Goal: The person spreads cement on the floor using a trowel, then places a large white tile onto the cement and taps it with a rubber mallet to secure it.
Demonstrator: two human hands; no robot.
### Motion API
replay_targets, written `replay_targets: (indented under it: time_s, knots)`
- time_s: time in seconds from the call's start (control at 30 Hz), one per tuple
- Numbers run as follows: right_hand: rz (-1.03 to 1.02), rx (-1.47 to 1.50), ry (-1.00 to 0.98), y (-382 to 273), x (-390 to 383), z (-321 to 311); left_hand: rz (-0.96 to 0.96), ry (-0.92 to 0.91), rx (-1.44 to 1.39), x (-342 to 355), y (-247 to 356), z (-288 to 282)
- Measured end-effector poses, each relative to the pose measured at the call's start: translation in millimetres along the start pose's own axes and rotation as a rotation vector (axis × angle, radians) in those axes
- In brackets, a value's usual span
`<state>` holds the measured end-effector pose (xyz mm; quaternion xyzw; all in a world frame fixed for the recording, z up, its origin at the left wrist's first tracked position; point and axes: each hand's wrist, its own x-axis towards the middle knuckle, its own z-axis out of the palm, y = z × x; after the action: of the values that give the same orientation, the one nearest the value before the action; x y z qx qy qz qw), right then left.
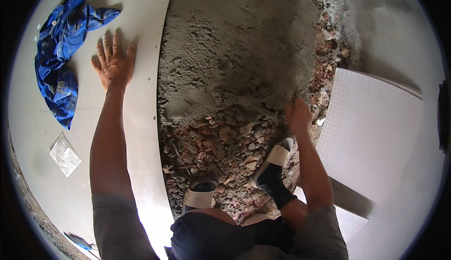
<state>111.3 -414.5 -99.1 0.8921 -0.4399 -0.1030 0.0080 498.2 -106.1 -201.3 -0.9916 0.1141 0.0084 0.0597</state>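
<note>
My left hand (114, 66) lies flat with its fingers spread on the large pale floor tiles (141, 86). To its upper left is a crumpled blue cloth (58, 48) with grey stains. On the right, my right hand (299, 115) is closed low over the edge of a bed of wet grey mortar (235, 39). Whatever sits in its fingers is hidden; only a small dark tip shows above them. The mortar is smoother at the far end and rough near my hand. Broken rubble (216, 142) lies between the mortar and my feet.
White tiles with a grid-patterned back (371, 123) lean at the right by the wall (390, 20). A strip of debris (327, 34) runs along that wall. A clear plastic packet (65, 155) lies on the left tiles. My sandalled feet (277, 156) stand on the rubble.
</note>
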Motion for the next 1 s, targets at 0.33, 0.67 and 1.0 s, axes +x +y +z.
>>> replay_targets:
  time_s: [0.33, 0.67, 1.0]
  knots:
    - [0.005, 0.050, -0.167, -54, -93, 24, 0.054, 0.091, -0.021, 1, -4, 11]
    - [0.021, 0.109, -0.189, -88, -75, 24, 0.339, 0.057, -0.092, -101, -82, 11]
    - [-0.153, 0.012, -0.260, -106, -144, 13, 0.259, -0.103, -0.041, -128, -95, 5]
